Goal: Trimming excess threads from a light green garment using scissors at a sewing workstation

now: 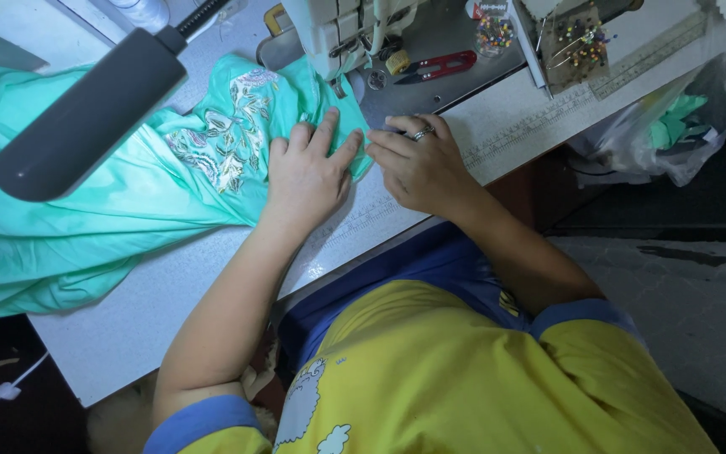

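A mint-green cloth (86,210) with an embroidered floral patch (228,134) lies spread over the white sewing table (128,328). My left hand (308,172) presses flat on the cloth's right edge, fingers spread, just in front of the sewing machine (338,29). My right hand (418,164), with a ring on one finger, rests on the table beside that edge, its fingertips touching the cloth's corner near the needle plate. Whether the right fingers pinch the cloth, I cannot tell.
A dark grey lamp head (86,113) hangs over the cloth at the left. Red thread snips (439,65) lie on the machine bed. A pincushion with coloured pins (580,44) and a ruler (649,52) sit at the right. A plastic bag (665,126) hangs off the table's edge.
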